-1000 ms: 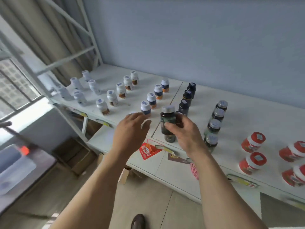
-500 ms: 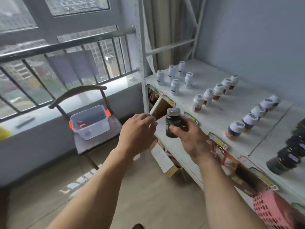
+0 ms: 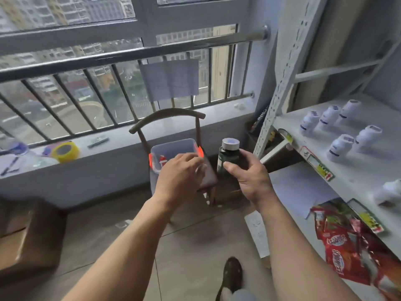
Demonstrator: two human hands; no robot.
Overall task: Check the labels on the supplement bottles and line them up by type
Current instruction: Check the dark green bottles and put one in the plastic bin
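A dark green plastic supplement bottle with a silver screw cap (image 3: 229, 156) is held upright at frame centre by the right hand (image 3: 249, 177); thumb and fingers are curled round its lower body, the cap left uncovered. The left hand (image 3: 180, 174) is seen just left of the bottle, not touching it, with nothing gripped; its fingers are loosely bent and blurred, so their exact spread cannot be told.

Behind the left hand, a clear plastic storage box with orange side clips (image 3: 173, 153) is seen on a dark wooden chair with a curved back rail (image 3: 169, 118), set before the barred window (image 3: 121, 61) in the upper half of the frame.

At the right edge, a white metal shelf (image 3: 347, 170) is seen carrying a cluster of white plastic bottles with blue label bands (image 3: 340, 127), standing close together at upper right, well apart from the held bottle. Red snack packets (image 3: 347, 242) are seen hanging over the shelf's front edge at lower right. A yellow tape roll (image 3: 65, 151) lies on the window sill at left. A brown cardboard box (image 3: 28, 235) is seen on the floor at lower left.
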